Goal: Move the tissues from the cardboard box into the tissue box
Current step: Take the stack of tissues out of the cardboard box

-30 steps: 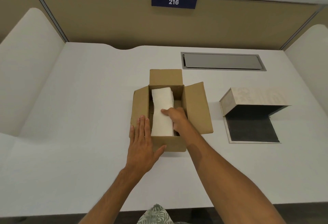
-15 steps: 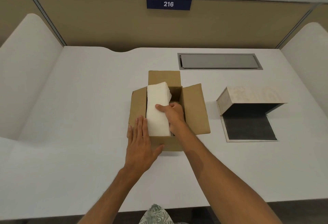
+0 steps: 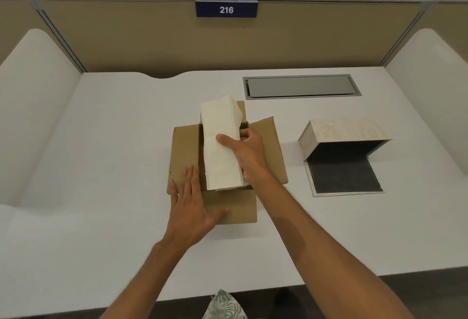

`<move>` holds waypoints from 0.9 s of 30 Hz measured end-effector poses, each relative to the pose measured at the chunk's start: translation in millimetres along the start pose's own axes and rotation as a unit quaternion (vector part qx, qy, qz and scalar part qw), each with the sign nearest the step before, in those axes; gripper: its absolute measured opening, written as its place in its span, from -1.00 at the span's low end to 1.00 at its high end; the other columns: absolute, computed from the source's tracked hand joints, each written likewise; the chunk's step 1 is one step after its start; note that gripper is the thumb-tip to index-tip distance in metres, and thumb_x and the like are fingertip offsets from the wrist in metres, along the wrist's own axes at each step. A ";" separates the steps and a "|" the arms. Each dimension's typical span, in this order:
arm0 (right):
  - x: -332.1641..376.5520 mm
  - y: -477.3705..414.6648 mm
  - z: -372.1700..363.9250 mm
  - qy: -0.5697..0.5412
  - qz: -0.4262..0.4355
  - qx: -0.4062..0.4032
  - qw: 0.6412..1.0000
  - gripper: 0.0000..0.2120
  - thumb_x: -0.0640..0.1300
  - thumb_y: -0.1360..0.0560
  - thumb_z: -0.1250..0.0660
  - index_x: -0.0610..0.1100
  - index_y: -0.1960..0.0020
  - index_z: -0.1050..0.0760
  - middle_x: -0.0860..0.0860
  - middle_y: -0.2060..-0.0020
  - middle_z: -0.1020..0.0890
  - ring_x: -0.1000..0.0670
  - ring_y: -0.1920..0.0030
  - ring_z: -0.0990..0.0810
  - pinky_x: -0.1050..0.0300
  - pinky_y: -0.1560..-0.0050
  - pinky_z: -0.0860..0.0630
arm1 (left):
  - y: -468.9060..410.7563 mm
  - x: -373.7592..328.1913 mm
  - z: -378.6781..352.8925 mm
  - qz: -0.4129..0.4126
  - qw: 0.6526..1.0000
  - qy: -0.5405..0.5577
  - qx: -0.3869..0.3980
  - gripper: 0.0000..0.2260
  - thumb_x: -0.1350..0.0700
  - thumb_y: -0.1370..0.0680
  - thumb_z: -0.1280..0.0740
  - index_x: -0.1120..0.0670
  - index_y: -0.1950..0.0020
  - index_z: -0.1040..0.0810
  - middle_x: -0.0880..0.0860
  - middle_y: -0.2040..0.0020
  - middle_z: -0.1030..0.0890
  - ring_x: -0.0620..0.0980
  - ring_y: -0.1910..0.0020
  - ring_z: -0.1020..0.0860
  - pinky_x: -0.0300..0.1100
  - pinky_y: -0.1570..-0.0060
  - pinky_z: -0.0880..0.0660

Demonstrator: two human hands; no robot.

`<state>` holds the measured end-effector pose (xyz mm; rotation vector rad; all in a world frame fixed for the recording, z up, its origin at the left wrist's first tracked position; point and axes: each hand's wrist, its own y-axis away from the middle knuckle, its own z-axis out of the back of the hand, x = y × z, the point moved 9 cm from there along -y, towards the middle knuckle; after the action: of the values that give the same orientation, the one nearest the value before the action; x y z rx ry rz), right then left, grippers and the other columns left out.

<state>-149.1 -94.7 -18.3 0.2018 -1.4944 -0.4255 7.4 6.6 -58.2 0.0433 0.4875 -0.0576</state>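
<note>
So the stack of tissues is being gripped along its right edge by the right hand, thumb laid across the top and the other fingers curled round the side. It's being held over the open cardboard box, near end low at the box's front wall, far end tilted up past the back flap. The left hand is being pressed flat, fingers spread, on the box's left flap and front corner, not closed on anything.

The tissues are looking soft, white and a bit embossed, in a long rectangular block with loose layered edges at the far end. The box is plain brown corrugated card, all flaps folded out.

Well to the right, apart from both hands, the tissue box is being left open on the white desk: pale patterned outside, dark grey lining that looks felt-like, hinged like an L.

A blue sign reading "216" is being shown on the tan partition, and a grey metal hatch is set into the desk.
</note>
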 end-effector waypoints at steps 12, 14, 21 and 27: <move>64.4 25.3 91.0 0.168 0.141 0.009 0.976 -0.49 0.13 -0.38 -0.55 -0.01 -0.15 -0.35 0.05 -0.06 -0.56 0.09 0.09 -0.60 0.22 0.12 -0.56 | -3.0 -85.3 16.4 -0.008 0.980 0.190 -0.054 -0.22 -0.28 -0.51 -0.24 -0.15 -0.57 0.14 -0.15 -0.61 0.07 -0.14 -0.58 0.15 0.25 -0.52 -0.06; 71.5 27.2 111.4 0.199 0.161 0.011 0.967 -0.49 0.13 -0.39 -0.54 0.01 -0.16 -0.34 0.06 -0.06 -0.55 0.07 0.08 -0.60 0.19 0.07 -0.57 | -5.3 -104.5 12.5 -0.008 0.977 0.203 -0.060 -0.23 -0.25 -0.51 -0.25 -0.14 -0.58 0.11 -0.13 -0.61 0.06 -0.07 -0.58 0.12 0.23 -0.52 -0.05; 74.4 37.6 190.0 0.328 0.244 0.021 0.912 -0.48 0.12 -0.40 -0.53 -0.01 -0.22 -0.37 0.05 -0.11 -0.57 0.04 0.00 -0.59 0.20 0.07 -0.56 | -5.2 -189.7 6.1 -0.102 0.957 0.249 -0.112 -0.15 -0.14 -0.48 -0.38 -0.05 -0.59 0.07 -0.11 -0.61 -0.02 -0.13 -0.57 -0.06 -0.16 -0.42 -0.11; 27.5 36.5 251.1 0.487 0.280 0.050 0.826 -0.54 0.04 -0.41 -0.50 0.00 -0.23 -0.43 0.01 -0.03 -0.65 -0.05 0.06 -0.59 0.11 0.16 -0.44 | 8.1 -248.8 -24.1 -0.164 0.970 0.093 -0.155 -0.11 -0.14 -0.46 -0.42 0.19 -0.58 0.00 0.12 -0.61 -0.01 0.12 -0.59 0.00 0.21 -0.50 -0.14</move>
<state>-391.3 -39.9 40.5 0.0314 -0.4990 0.2386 -222.7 27.2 37.6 -0.3433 0.6830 -0.3033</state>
